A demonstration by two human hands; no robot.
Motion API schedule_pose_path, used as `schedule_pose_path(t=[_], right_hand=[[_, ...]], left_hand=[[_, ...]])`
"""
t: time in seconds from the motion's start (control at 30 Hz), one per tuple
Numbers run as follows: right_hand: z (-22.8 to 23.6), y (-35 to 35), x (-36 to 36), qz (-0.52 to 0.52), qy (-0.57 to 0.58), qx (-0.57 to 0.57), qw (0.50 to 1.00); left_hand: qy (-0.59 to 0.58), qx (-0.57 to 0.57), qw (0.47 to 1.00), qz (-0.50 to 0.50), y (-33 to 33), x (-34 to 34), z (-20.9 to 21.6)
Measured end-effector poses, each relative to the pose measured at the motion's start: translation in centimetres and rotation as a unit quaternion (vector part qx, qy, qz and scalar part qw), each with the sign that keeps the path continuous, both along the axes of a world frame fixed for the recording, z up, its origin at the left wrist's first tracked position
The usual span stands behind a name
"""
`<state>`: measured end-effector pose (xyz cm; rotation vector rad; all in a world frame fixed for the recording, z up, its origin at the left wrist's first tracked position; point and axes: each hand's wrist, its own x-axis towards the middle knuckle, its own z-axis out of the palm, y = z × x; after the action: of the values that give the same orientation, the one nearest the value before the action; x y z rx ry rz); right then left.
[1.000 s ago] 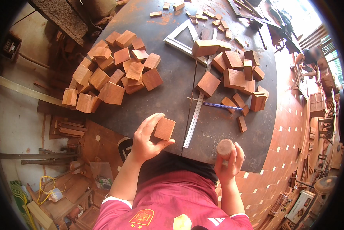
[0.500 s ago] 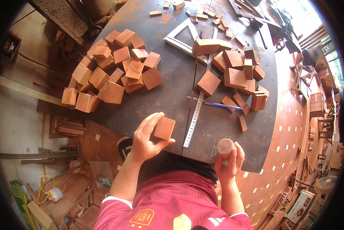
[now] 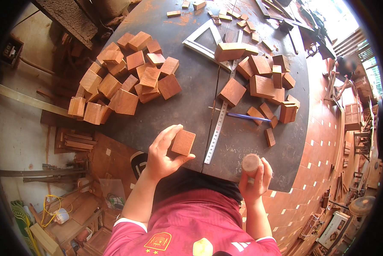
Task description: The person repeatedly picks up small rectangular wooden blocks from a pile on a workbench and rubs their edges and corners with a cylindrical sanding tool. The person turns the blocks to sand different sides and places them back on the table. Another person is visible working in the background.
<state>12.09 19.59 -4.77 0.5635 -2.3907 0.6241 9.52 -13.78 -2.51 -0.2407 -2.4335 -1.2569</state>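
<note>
Left hand [image 3: 161,155], thumb and fingers curled about one square-faced wooden block [image 3: 183,142]; right hand [image 3: 256,183], fingertips closed around one round-faced wooden piece [image 3: 251,163]. Whether either piece rests on the dark tabletop [image 3: 166,116]: cannot tell. Ahead and to the left of the left hand, well apart: one left heap of wooden blocks [image 3: 125,101]. Ahead of the right hand: one right heap of wooden blocks [image 3: 262,86], smaller offcuts nearest, one blue pen [image 3: 245,116] beside them. Between the hands, reaching forward: one graduated ruler [image 3: 213,141]; beyond it, one triangular set square [image 3: 205,55]. Progress, by judgement: handling under way, one piece per hand, both heaps loose and unstacked; finished and unfinished pieces cannot be told apart. Edges: table's near edge just behind both hands, right edge beside the right hand. Room: best directly ahead of the left hand, bounded by left heap and ruler.
</note>
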Motion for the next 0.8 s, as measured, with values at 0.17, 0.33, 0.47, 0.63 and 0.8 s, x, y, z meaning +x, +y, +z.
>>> schedule_pose_path(t=[0.17, 0.33, 0.47, 0.63, 0.8], right_hand=[[0.6, -0.2, -0.2, 0.010, -0.012, -0.010, 1.000], [3.4, -2.0, -1.2, 0.024, -0.085, -0.087, 0.992], [6.8, -5.7, -3.7, 0.129, -0.192, -0.127, 0.964], [9.5, -10.6, -8.0, 0.251, -0.239, -0.104, 0.932], [9.8, -11.9, -8.7, 0.286, -0.249, -0.055, 0.924]], left_hand=[[-0.003, 0.009, 1.000, 0.005, 0.1, 0.1, -0.1], [-0.006, 0.016, 1.000, 0.003, 0.0, 0.1, -0.2], [-0.001, 0.008, 1.000, 0.005, -0.1, 0.1, 0.0], [0.014, 0.003, 1.000, 0.015, 0.1, -0.1, 0.0], [0.016, 0.017, 1.000, 0.001, 0.1, 0.0, -0.5]])
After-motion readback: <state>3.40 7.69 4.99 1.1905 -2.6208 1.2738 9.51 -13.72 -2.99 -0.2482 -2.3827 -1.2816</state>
